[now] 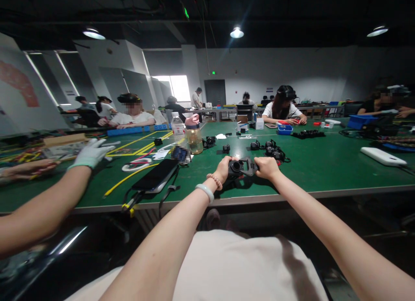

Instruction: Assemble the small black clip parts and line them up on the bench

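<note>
Near the front edge of the green table, my left hand is closed around the left end of a black plastic part. This part has a round opening on its left side and a frame-like plate on its right. My right hand grips the right end of that plate, fingers curled. Just beyond my hands lie several small black camera-like units, some bunched together at the right. Another small black unit sits behind my left hand.
Left of my hands are a phone with cables, a yellow cable, a water bottle and an amber bottle. A neighbour's gloved hand reaches in at left. A white power bank lies right; co-workers sit opposite.
</note>
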The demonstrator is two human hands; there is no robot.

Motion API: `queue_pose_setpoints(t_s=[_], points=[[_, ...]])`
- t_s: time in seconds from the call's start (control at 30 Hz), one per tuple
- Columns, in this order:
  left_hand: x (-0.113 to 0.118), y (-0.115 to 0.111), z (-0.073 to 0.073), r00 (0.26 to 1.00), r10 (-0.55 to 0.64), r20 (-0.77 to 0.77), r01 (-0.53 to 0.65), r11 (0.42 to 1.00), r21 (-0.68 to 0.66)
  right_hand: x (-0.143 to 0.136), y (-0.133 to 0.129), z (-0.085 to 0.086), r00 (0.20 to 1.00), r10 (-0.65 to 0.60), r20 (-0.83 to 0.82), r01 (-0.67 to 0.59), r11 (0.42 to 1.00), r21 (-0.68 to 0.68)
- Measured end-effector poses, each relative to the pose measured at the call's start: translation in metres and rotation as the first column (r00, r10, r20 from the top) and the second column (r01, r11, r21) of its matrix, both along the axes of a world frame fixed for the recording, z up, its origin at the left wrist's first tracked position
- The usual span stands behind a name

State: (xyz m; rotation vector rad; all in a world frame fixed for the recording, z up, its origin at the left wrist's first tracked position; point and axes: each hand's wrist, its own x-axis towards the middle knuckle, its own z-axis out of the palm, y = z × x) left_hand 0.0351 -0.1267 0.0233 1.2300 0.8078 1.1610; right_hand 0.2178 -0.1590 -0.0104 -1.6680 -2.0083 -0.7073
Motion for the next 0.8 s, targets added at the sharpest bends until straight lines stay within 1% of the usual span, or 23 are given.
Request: queue_pose_setpoints(t_s=[0.2,0.3,0.47,0.57,0.7,0.8], points=[[0.001,0.003,-0.002,0.989,-0.149,-0.007,0.148,0.984,-0.096,-0.001,-0.001,0.001,1.0,0.009,0.012,-0.008,1.0,-0.02],[0.001,0.006,-0.005,0.986,-0.164,-0.027,0.163,0.985,-0.058,-0.002,-0.002,0.002,1.0,0.013,0.014,-0.013,1.0,-0.026],[0.005,0.008,-0.007,0.991,-0.117,-0.065,0.12,0.992,0.045,-0.005,-0.004,0.004,1.0,0.025,0.013,-0.025,0.999,-0.032],[0.01,0.006,-0.009,0.991,-0.041,-0.13,0.059,0.989,0.139,-0.007,-0.004,0.003,0.999,0.031,0.014,-0.031,0.999,-0.024],[0.014,0.007,-0.014,0.971,0.061,-0.232,0.009,0.957,0.29,-0.007,-0.003,0.002,0.999,0.047,0.021,-0.047,0.999,-0.012],[0.014,0.009,-0.019,0.951,0.149,-0.271,-0.036,0.923,0.382,-0.007,-0.004,0.001,0.999,0.051,0.019,-0.05,0.998,-0.026]])
